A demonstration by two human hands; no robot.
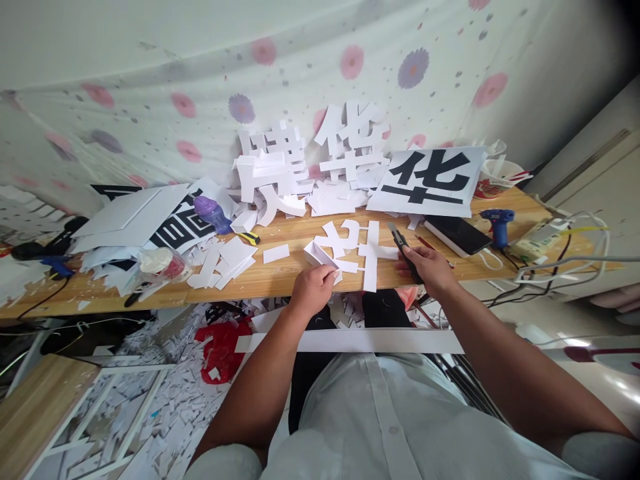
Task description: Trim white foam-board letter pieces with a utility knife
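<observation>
My left hand (316, 288) is closed at the table's front edge, its fingers pinching the corner of a folded white board strip (320, 255). That strip stands up along part of a flat white cut-out character (371, 265) lying on the wood. My right hand (431, 268) is wrapped round a dark utility knife (407, 253), whose blade end points up and away to the left. Its fingertips are beside the cut-out's right arm; whether they touch it I cannot tell. A long white strip (380, 340) lies across my lap.
White raised characters (350, 140) lean at the back beside a printed character sheet (430, 177). A black phone (459, 233), a blue glue gun (497, 223) and cables are at right. Left are offcuts (225, 260), a yellow-black cutter (249, 238) and a purple bottle (213, 213). Scraps litter the floor.
</observation>
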